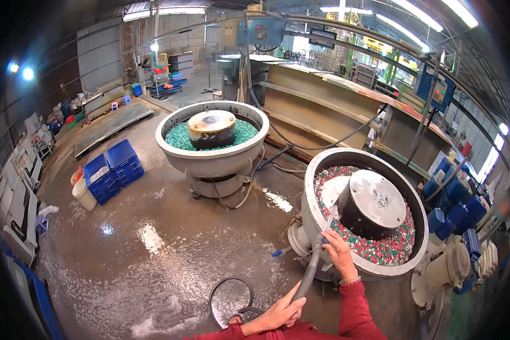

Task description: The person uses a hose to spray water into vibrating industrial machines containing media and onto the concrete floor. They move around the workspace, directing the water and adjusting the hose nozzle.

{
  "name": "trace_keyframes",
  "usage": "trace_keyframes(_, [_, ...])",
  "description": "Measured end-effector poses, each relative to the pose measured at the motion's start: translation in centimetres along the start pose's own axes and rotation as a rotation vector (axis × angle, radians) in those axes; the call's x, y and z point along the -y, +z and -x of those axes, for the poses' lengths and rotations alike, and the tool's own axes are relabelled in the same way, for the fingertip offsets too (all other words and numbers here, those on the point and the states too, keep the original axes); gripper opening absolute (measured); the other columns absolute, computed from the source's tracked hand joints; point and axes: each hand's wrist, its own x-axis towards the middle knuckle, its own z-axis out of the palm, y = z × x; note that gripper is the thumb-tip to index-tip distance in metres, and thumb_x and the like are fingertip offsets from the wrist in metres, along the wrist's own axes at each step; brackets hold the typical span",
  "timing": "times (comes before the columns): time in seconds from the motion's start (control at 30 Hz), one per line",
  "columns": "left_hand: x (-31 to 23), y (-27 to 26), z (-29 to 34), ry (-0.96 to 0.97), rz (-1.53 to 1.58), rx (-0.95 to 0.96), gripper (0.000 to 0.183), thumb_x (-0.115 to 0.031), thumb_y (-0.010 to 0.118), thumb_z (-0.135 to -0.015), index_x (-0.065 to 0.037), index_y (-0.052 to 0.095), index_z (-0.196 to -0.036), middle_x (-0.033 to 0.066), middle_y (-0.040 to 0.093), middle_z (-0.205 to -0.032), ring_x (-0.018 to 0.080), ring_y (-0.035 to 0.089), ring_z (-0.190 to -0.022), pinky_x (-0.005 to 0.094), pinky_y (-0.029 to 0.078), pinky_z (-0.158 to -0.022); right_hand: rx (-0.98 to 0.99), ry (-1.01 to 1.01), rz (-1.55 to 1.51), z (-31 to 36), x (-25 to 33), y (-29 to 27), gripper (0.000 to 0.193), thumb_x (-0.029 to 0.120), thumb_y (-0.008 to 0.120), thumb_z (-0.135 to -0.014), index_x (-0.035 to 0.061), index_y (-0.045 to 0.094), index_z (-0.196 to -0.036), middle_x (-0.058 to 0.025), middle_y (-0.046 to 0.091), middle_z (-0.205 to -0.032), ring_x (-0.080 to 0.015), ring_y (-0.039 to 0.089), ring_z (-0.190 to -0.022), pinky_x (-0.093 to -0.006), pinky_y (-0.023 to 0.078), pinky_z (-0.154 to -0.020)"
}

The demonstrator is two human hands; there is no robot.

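A thick grey hose (308, 276) runs up from the floor in front of me toward the right-hand round tub (307, 198). My left hand (283, 313) is wrapped round the hose low down, near my body. Farther up, my right hand (338, 256) grips it close to its end, at the tub's near rim. Water (330, 219) comes from the hose end into the tub. Small red, green and white pieces (379, 250) fill the ring around the tub's central drum (378, 198), whose top is pale and blotched. A white patch, perhaps foam, lies left of the drum.
A second round tub (170, 148) with green pieces stands farther left. Blue crates (124, 161) and a white bucket (84, 195) sit on the wet floor (198, 243). Long metal tanks (306, 105) stand behind. Blue drums (459, 209) and a beige motor-like unit (442, 269) are at right.
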Motion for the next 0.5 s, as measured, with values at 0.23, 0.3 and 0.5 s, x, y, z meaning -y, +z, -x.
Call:
trace_keyframes(0.23, [-0.9, 1.0, -1.8, -0.058, -0.099, -0.032, 0.056, -0.021, 0.035, -0.093, -0.012, 0.003, -0.138, -0.0005, 0.032, -0.061, 0.0074, 0.03, -0.047, 0.0229, 0.034, -0.042, -0.032, -0.036, -0.001, -0.6, -2.1, -1.6, 0.037, 0.009, 0.064, -0.071, 0.0072, 0.057, -0.107, -0.0126, 0.055, -0.103, -0.0284, 0.053, -0.096, -0.0348, 0.042, -0.083])
trace_keyframes(0.3, [-1.2, 1.4, -2.2, -0.089, -0.083, -0.032, 0.056, -0.021, 0.035, -0.093, -0.012, 0.004, -0.138, -0.0007, 0.031, -0.061, 0.0071, 0.03, -0.047, 0.0227, 0.034, -0.042, -0.03, -0.044, -0.017, -0.7, -2.3, -2.1, 0.037, 0.009, 0.064, -0.071, 0.0073, 0.057, -0.107, -0.0125, 0.055, -0.102, -0.0283, 0.053, -0.096, -0.0347, 0.042, -0.083])
trace_keyframes(0.5, [-1.1, 2.1, -3.2, -0.056, -0.352, -0.099, 0.073, -0.018, 0.056, -0.084, -0.009, 0.007, -0.138, -0.0006, 0.045, -0.063, 0.0062, 0.04, -0.046, 0.0211, 0.034, -0.041, 0.075, -0.013, -0.11, -0.4, -2.7, -4.3, 0.038, 0.01, 0.064, -0.072, 0.0067, 0.056, -0.108, -0.0128, 0.055, -0.104, -0.0284, 0.054, -0.096, -0.034, 0.042, -0.083])
